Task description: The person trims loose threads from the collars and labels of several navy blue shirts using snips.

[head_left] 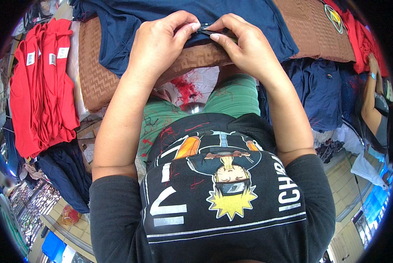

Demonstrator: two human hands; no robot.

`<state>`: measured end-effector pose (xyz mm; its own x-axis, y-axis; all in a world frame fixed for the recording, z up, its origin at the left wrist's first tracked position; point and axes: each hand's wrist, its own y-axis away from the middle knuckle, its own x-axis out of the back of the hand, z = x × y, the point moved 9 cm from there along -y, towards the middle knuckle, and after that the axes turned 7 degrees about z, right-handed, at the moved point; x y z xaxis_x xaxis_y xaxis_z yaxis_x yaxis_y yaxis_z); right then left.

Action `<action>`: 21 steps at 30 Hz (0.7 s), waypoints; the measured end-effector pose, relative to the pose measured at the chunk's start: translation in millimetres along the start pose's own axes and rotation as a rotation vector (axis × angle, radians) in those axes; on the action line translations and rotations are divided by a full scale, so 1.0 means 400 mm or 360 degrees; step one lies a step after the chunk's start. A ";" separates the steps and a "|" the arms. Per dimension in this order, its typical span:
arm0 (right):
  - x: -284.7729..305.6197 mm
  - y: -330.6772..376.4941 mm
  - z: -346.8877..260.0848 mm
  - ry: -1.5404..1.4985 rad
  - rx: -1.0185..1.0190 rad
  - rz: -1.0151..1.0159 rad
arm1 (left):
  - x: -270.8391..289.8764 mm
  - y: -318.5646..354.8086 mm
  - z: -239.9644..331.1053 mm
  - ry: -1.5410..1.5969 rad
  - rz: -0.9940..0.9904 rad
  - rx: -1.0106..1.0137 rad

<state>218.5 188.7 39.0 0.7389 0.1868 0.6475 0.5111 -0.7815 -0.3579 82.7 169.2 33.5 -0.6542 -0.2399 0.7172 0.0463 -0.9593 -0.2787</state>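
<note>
A navy blue garment lies spread over a brown zigzag-patterned padded surface before me. My left hand pinches the garment's edge beside a small dark label with light marks. Close on its right, my right hand is closed on a slim dark pointed tool that looks like thread snips. Its tip reaches the label between my fingertips, and most of the tool is hidden in the palm.
Red garments with white tags hang over the left side. Navy garments pile up at right, below an elastic loop. Another person's arm is at the far right. Red thread scraps lie below the padded edge.
</note>
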 end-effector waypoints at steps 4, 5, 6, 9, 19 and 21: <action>0.020 -0.003 -0.007 0.0143 0.0110 0.0049 | 0.096 -0.005 0.124 0.0527 -0.0116 -0.0846; 0.032 -0.003 -0.007 0.0157 0.0148 0.0072 | 0.150 -0.008 0.147 0.0845 0.0037 -0.0824; 0.051 -0.006 -0.003 0.0136 0.0145 0.0113 | 0.201 -0.009 0.181 0.0976 0.0119 -0.1003; 0.103 -0.006 0.011 0.0120 -0.0008 0.0196 | 0.314 0.008 0.253 0.0608 -0.0014 -0.1286; 0.096 0.062 0.053 0.0801 0.0055 -0.0136 | 0.107 0.056 0.077 0.0260 -0.0035 -0.0301; 0.114 0.058 0.081 0.0949 0.0147 -0.0276 | 0.037 0.077 0.069 0.0007 0.0083 -0.0456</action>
<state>278.4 198.5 38.4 0.2833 -0.0790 0.9558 0.6573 -0.7098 -0.2534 95.3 132.1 53.2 -0.6599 -0.2867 0.6945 -0.1349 -0.8641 -0.4849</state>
